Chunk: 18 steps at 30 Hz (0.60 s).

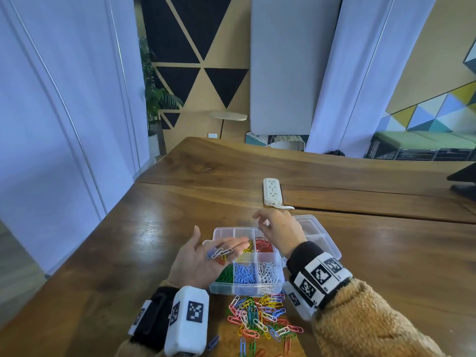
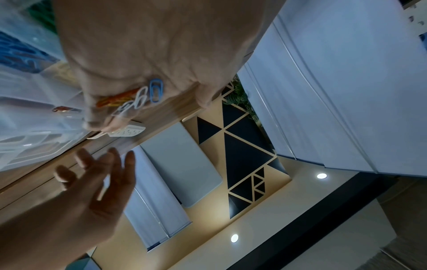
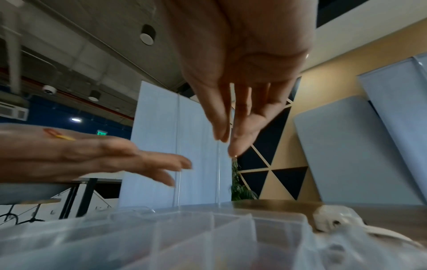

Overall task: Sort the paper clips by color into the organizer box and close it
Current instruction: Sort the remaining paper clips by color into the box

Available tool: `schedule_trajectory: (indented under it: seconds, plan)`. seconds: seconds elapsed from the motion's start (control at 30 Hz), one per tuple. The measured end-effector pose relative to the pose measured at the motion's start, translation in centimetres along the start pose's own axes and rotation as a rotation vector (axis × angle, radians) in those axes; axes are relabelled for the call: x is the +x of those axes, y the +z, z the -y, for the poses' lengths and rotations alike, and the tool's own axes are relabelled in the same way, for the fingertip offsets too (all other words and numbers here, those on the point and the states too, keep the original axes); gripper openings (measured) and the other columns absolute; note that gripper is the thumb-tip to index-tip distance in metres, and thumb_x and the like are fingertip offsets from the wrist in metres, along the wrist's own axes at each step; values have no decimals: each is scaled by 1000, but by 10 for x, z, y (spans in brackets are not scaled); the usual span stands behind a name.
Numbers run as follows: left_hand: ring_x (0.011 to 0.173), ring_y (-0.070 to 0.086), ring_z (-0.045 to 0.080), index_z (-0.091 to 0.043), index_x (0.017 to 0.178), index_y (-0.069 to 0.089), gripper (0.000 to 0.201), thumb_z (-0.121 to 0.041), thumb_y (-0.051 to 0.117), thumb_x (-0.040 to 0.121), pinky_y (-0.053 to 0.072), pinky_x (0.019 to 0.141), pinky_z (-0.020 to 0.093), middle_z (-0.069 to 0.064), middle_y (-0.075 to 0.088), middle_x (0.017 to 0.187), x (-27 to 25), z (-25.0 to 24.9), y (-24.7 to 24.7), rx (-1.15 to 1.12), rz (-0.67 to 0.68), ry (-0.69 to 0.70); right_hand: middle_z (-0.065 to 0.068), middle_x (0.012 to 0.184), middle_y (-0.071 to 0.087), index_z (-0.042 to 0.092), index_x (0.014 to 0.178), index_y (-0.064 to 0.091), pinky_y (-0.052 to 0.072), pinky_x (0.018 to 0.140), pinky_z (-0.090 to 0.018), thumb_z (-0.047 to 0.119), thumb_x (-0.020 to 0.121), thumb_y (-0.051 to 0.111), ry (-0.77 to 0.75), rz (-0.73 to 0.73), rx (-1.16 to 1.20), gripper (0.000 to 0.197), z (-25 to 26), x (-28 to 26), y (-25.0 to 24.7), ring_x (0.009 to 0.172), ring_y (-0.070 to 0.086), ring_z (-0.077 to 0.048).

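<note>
A person's left hand (image 1: 198,258) lies palm-up beside the clear organizer box (image 1: 247,289) on a wooden table (image 1: 128,240), fingers straight, carrying a small batch of paper clips (image 1: 220,253) — blue, white, orange/red & yellow — across the finger bases. The right hand (image 1: 278,231) hovers over the box's far row, approx. above the red compartment (image 1: 264,246), fingers loosely extended w/ thumb and forefinger tips close together; nothing visible between them in the right wrist view.

The batch lies left of and nearer than the right hand, clips' long axes running roughly along the left fingers toward the box. The right hand looks the likelier picker: a short reach back-left to the palm. The unsorted pile (image 1: 260,320) sits on the table just in front of the box, near both wrists. The lid (image 1: 319,235) stands open behind and right; green, blue, white, yellow & red sections are already stocked, so sorting seems partway done.
</note>
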<state>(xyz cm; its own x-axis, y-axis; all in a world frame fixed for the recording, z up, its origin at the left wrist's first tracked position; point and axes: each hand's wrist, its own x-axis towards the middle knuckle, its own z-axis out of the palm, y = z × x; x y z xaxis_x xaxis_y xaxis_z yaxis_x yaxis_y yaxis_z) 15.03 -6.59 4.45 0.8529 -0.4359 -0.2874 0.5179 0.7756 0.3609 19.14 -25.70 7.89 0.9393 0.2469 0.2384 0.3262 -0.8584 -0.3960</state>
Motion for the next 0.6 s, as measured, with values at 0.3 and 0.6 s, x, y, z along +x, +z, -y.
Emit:
schedule_trajectory:
  seconds: [0.3,0.6]
  plan:
    - [106,56,40,12,110,48,71,-55,30,95,49,89,51,29,56,114,7,17,18,164,-61,43,-1,100,56,21,106,64,46,76,-32,16,87,58,-406,248,-14,20,39,-9,0,89,53,-15]
    - [92,68,40,10,110,53,67,-50,29,98,55,71,57,29,65,109,4,19,20,80,-72,34,8,84,46,15,91,60,43,77,-31,14,86,60,-427,287,-34,5,47,-9,0,83,42,-9]
